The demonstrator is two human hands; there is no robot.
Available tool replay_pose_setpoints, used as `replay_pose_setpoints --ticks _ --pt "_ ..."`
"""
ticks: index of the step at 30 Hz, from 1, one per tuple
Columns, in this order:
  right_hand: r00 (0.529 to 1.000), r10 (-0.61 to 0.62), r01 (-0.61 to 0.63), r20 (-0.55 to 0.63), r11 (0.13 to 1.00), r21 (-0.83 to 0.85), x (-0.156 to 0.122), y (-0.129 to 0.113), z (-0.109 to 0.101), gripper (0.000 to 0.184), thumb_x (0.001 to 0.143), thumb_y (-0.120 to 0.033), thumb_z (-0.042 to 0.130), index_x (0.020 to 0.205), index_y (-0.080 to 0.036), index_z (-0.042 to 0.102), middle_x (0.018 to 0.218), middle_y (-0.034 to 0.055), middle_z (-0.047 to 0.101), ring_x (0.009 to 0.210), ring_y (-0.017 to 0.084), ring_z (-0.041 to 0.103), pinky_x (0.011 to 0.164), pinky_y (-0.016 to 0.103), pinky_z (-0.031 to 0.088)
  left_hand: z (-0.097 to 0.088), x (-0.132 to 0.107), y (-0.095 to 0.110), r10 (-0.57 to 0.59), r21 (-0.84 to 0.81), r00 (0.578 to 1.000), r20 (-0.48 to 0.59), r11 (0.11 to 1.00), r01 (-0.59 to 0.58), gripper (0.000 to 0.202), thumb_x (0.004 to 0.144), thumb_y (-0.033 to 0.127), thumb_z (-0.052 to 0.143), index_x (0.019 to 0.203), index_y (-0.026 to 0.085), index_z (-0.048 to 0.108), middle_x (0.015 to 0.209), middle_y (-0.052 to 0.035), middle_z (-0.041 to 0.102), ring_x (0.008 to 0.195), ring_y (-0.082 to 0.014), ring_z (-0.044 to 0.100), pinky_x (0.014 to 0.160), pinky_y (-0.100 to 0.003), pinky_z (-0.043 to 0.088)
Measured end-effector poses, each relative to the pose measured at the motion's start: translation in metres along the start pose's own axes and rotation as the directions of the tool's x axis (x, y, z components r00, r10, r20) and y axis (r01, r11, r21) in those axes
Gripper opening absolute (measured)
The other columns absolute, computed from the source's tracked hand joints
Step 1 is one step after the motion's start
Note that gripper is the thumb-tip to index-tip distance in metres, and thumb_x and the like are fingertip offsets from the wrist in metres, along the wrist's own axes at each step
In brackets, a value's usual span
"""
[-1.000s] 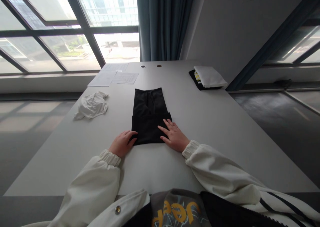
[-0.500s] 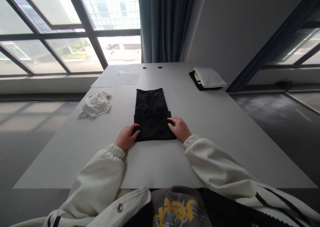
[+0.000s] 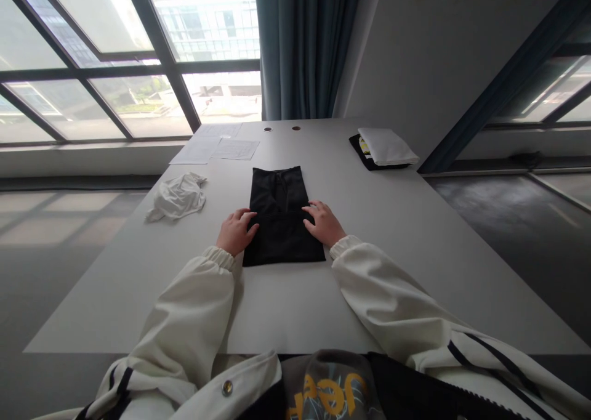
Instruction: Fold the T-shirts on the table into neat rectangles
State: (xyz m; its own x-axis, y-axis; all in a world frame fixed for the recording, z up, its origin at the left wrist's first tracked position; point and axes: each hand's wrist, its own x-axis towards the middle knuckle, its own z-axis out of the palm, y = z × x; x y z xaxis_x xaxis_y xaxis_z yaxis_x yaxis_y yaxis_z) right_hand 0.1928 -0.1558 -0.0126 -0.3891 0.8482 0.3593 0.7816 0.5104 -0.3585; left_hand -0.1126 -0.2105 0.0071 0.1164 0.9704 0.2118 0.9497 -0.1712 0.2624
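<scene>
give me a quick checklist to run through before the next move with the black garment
1. Left hand at the garment's left edge: ok.
2. Right hand at its right edge: ok.
3. Black garment lying flat on the table: ok.
4. Its hidden layers free of creases: cannot tell, the top layer covers them.
5. Crumpled white cloth apart from the garment: ok, off to the left.
6. Folded stack out of the way: ok, at the far right.
</scene>
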Motion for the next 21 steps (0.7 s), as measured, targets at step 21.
replay_pose_setpoints --ticks 21 --pt "0.981 -0.115 0.074 0.154 0.966 0.249 0.032 0.000 0.015 0.025 0.098 -0.022 0.057 0.111 -0.026 0.077 0.117 0.0052 0.077 0.113 0.026 0.068 0.121 0.063 0.029 0.028 0.044 0.001 0.211 -0.252 0.972 0.105 0.951 -0.179 0.035 0.103 0.028 0.052 0.135 0.026 0.066 0.127 -0.0052 0.075 0.121 -0.0238 0.067 0.112 -0.043 0.048"
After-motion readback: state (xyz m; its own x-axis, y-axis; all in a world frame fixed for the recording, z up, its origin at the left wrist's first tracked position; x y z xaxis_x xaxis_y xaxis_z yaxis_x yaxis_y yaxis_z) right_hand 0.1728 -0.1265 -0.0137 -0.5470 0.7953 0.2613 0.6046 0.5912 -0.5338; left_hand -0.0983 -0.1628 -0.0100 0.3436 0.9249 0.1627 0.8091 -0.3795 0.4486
